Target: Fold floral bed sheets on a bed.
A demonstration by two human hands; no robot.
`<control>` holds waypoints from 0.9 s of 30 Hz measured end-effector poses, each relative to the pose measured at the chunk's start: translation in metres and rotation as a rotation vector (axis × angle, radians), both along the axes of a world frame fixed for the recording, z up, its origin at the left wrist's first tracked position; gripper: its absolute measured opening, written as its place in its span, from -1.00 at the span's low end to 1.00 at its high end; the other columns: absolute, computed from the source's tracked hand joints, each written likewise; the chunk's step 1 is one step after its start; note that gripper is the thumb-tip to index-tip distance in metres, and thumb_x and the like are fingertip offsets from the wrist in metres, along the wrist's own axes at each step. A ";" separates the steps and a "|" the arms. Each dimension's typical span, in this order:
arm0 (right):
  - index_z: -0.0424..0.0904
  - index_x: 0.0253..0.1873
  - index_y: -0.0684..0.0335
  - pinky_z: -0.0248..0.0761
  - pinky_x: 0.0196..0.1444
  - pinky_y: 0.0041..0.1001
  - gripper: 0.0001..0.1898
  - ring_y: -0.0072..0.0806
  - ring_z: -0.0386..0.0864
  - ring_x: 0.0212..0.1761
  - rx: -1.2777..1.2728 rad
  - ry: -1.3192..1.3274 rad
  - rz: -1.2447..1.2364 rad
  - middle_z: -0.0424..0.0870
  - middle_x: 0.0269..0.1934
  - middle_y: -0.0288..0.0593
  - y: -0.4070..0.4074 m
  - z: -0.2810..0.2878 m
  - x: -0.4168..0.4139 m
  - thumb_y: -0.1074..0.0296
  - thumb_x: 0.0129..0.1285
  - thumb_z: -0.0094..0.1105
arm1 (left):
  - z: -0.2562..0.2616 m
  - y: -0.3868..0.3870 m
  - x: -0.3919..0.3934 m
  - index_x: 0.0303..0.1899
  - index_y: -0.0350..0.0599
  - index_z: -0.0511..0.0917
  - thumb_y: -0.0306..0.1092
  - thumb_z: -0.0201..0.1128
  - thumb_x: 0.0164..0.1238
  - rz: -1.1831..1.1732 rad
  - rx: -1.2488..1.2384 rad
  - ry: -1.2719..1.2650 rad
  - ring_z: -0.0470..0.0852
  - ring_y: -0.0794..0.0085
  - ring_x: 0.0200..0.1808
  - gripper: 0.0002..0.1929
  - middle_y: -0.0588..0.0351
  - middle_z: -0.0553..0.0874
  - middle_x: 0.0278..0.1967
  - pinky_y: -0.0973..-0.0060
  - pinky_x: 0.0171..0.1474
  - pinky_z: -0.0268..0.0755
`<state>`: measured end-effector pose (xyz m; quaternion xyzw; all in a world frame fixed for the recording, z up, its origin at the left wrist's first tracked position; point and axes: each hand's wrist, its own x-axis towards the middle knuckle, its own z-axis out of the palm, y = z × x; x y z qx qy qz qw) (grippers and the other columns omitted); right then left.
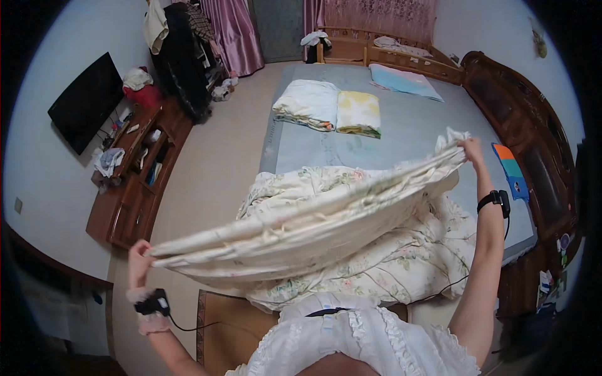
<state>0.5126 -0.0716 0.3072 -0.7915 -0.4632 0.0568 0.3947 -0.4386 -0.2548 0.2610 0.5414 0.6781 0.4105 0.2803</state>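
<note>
A cream floral quilt cover (291, 239) is stretched slantwise before me, its upper edge lifted between my two hands. My left hand (140, 262) grips one corner at the lower left, out over the floor beside the bed. At the upper right my right hand (471, 149) is closed on the other end, where the cloth bunches above the mattress. The raised cloth hangs in long folds and looks blurred in places. Below and behind it, crumpled floral bedding (376, 270) lies heaped on the near part of the bed; whether it is the same piece, I cannot tell.
On the grey-blue bed mat (315, 150) lie a folded white quilt (305, 101), a folded yellow-and-white cloth (359, 113) and a pastel cloth (404, 82). A carved wooden headboard (522, 122) stands right, a wooden cabinet (136, 188) left. Thin cables run from both wrist bands.
</note>
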 end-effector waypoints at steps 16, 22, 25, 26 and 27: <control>0.49 -0.55 0.37 0.15 -0.78 -0.34 -0.73 -0.37 0.36 -0.82 -0.216 -0.018 -0.125 0.43 -0.75 -0.13 -0.035 -0.127 0.057 0.25 -0.02 0.24 | -0.061 0.025 0.089 -0.13 -0.14 0.54 -0.31 0.18 0.26 0.006 -0.597 -0.220 0.63 0.54 -0.32 -0.80 0.18 0.65 -0.31 0.55 -0.30 0.54; 0.38 -0.57 0.30 0.15 -0.78 -0.35 -0.66 -0.36 0.35 -0.82 -0.216 0.464 -0.247 0.39 -0.74 -0.17 -0.069 -0.187 0.107 0.18 0.08 0.23 | -0.047 0.037 0.125 -0.06 -0.09 0.44 -0.42 0.12 0.32 -0.165 -0.386 -0.808 0.62 0.53 -0.15 -0.82 0.17 0.61 -0.18 0.57 -0.11 0.52; 0.32 -0.58 0.26 0.18 -0.80 -0.33 -0.63 -0.34 0.34 -0.82 -0.247 0.530 -0.315 0.33 -0.75 -0.19 -0.079 -0.234 0.085 0.16 0.16 0.20 | -0.061 0.035 0.119 -0.14 -0.09 0.44 -0.50 0.16 0.22 -0.099 -0.193 -0.909 0.60 0.54 -0.24 -0.81 0.19 0.59 -0.23 0.60 -0.21 0.47; 0.32 -0.57 0.26 0.20 -0.81 -0.33 -0.62 -0.33 0.34 -0.82 -0.248 0.576 -0.360 0.32 -0.76 -0.19 -0.097 -0.254 0.091 0.16 0.18 0.19 | -0.071 0.045 0.118 -0.21 -0.11 0.46 -0.52 0.18 0.15 -0.093 -0.131 -0.780 0.58 0.53 -0.32 -0.83 0.20 0.58 -0.34 0.57 -0.30 0.42; 0.34 -0.55 0.28 0.21 -0.80 -0.32 -0.64 -0.33 0.34 -0.82 -0.248 0.631 -0.330 0.33 -0.75 -0.18 -0.111 -0.274 0.093 0.17 0.19 0.19 | -0.075 0.049 0.116 -0.29 -0.12 0.48 -0.55 0.19 0.09 -0.073 -0.067 -0.650 0.56 0.53 -0.40 -0.85 0.21 0.56 -0.45 0.55 -0.38 0.38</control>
